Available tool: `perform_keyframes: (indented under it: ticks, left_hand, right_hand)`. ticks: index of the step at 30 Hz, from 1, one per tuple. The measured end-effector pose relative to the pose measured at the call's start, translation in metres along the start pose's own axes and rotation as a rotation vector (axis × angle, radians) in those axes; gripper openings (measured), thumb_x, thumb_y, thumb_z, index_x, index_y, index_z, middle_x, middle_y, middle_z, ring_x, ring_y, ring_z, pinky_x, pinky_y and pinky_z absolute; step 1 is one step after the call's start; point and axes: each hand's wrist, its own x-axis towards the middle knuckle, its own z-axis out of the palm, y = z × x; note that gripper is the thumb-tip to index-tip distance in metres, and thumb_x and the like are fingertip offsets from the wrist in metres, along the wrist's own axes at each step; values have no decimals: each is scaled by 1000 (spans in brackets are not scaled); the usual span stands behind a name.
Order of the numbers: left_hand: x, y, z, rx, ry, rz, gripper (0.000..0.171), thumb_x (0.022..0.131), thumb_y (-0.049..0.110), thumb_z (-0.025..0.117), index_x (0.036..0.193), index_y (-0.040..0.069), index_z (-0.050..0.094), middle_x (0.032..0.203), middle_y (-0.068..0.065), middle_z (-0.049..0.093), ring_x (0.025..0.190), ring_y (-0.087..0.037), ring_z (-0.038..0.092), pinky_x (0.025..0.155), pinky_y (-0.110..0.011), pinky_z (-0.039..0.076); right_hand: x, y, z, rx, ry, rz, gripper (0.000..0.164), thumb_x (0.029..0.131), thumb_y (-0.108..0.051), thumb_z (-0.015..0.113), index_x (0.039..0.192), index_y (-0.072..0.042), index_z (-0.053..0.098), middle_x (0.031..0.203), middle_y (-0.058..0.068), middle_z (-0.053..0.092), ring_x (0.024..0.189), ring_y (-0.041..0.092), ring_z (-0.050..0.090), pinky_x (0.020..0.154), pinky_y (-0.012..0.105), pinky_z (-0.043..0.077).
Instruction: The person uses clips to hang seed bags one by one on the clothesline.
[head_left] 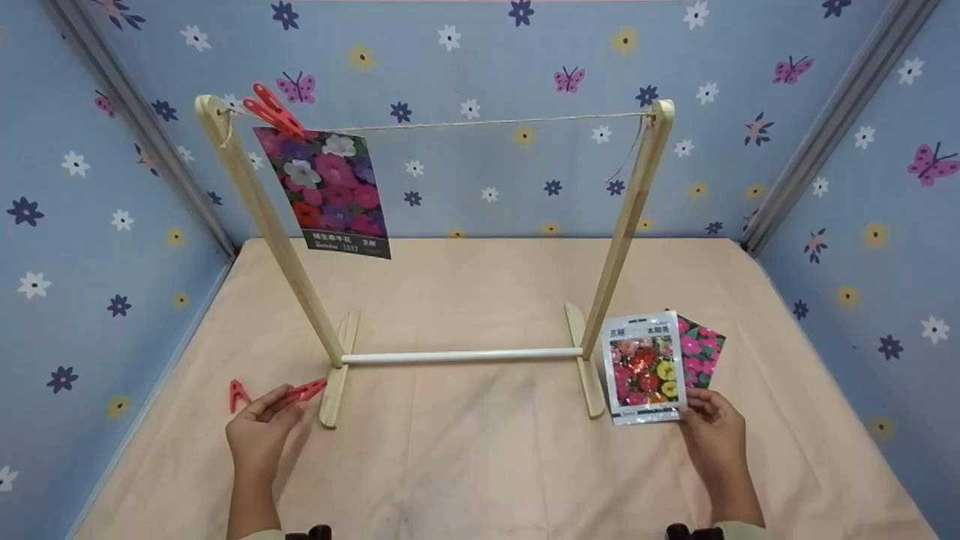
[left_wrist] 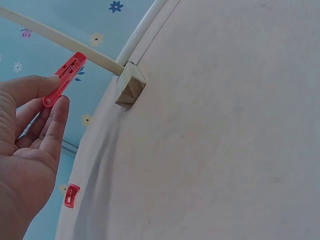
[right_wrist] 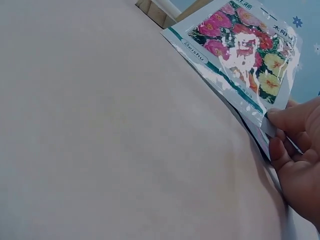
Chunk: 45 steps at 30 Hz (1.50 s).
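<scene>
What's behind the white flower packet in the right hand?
Behind the white packet, a second packet with pink flowers sticks out on the right. Most of its left part is covered, so I can't see what's printed there.

Blue flowered panels (head_left: 510,169) with grey corner strips (head_left: 841,112) round a cloth-covered table (head_left: 480,465) show a booth-like workspace.

Rear packet (head_left: 703,352): left part hidden behind the white packet (head_left: 645,369).
White packet: glare blots out some of its picture in the right wrist view.
Right hand (head_left: 715,427): cut off by that view's right edge.
Held peg (head_left: 309,389): partly covered by the left hand (head_left: 260,429).
Hung packet (head_left: 334,191): smallest print unreadable.
</scene>
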Motion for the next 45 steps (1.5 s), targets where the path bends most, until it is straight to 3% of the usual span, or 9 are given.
perform_keyframes:
  ticks: [4, 8, 17, 27, 31, 35, 45]
  left_hand:
    - [-2, 4, 2, 5, -3, 8, 46, 82, -5, 75, 125, -6, 61, 105, 0, 67, 93, -8, 66, 81, -20, 54]
    - [-3, 6, 3, 1, -6, 7, 45, 81, -4, 76, 123, -6, 63, 103, 0, 67, 93, -10, 67, 81, -20, 55]
    - [-6, 14, 10, -71, -33, 72, 44, 78, -9, 77, 119, -11, 63, 97, -3, 71, 89, -11, 69, 79, -22, 56]
    - [-8, 25, 21, -95, -66, 214, 40, 75, -14, 77, 113, -13, 65, 97, -5, 71, 88, -14, 69, 80, -22, 55]
    - [-10, 29, 25, -86, -93, 247, 39, 76, -11, 77, 113, -11, 66, 99, -9, 71, 89, -16, 69, 81, -23, 55]
    - [-14, 34, 28, -96, -123, 278, 39, 76, -10, 78, 113, -10, 67, 102, -13, 70, 92, -18, 69, 83, -25, 55]
    - [-23, 55, 36, -82, -188, 381, 37, 77, -9, 77, 113, -8, 68, 108, -18, 67, 97, -21, 67, 87, -27, 53]
  right_hand:
    - [1, 1, -2, 63, 3, 24, 37, 91, 5, 64, 128, 2, 58, 102, 2, 66, 100, 13, 55, 80, 16, 52]
    - [1, 0, -3, 119, 11, 11, 31, 89, 4, 67, 120, 4, 62, 92, -7, 67, 94, 11, 56, 76, 16, 52]
    - [-4, -4, -7, 327, -74, 96, 21, 88, 3, 70, 104, -9, 69, 94, -4, 68, 93, 11, 60, 79, 22, 54]
    - [-10, -10, -7, 543, -158, 40, 27, 85, 12, 67, 99, -10, 72, 96, 0, 69, 94, 11, 63, 81, 24, 55]
    - [-12, -17, -8, 530, -176, 50, 24, 87, 6, 69, 101, -13, 73, 100, -2, 71, 96, 12, 64, 81, 24, 55]
    - [-14, -24, -9, 487, -176, -6, 22, 88, 3, 69, 104, -12, 73, 101, -3, 71, 91, 12, 65, 76, 22, 56]
    - [-16, -35, 0, 615, -272, -122, 25, 89, 13, 60, 106, -3, 71, 101, 5, 71, 89, 16, 64, 72, 22, 54]
